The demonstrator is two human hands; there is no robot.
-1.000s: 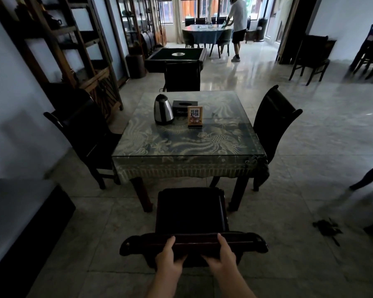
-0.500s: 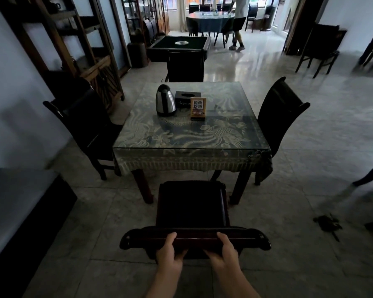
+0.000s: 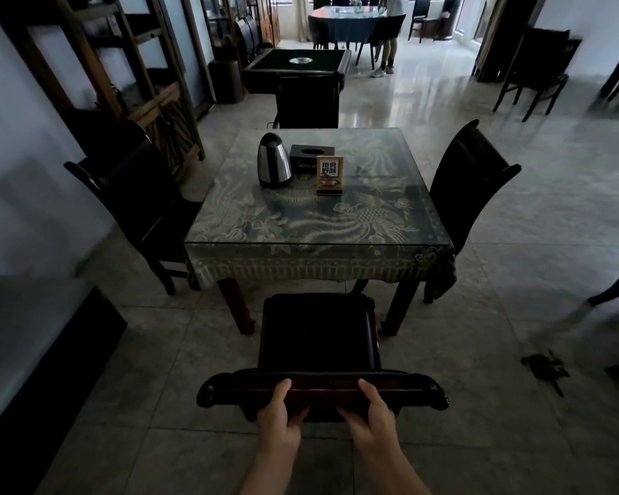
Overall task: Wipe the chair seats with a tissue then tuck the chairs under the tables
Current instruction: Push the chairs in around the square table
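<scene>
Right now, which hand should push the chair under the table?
Neither alone: both. The left hand and right hand grip the chair back evenly either side of its middle, and it faces the table squarely, so pushing together probably keeps it straight.

restaurant dining hall | clothed tables (image 3: 318,223), chairs (image 3: 469,187), table sign (image 3: 330,174), kettle (image 3: 273,160)
</scene>
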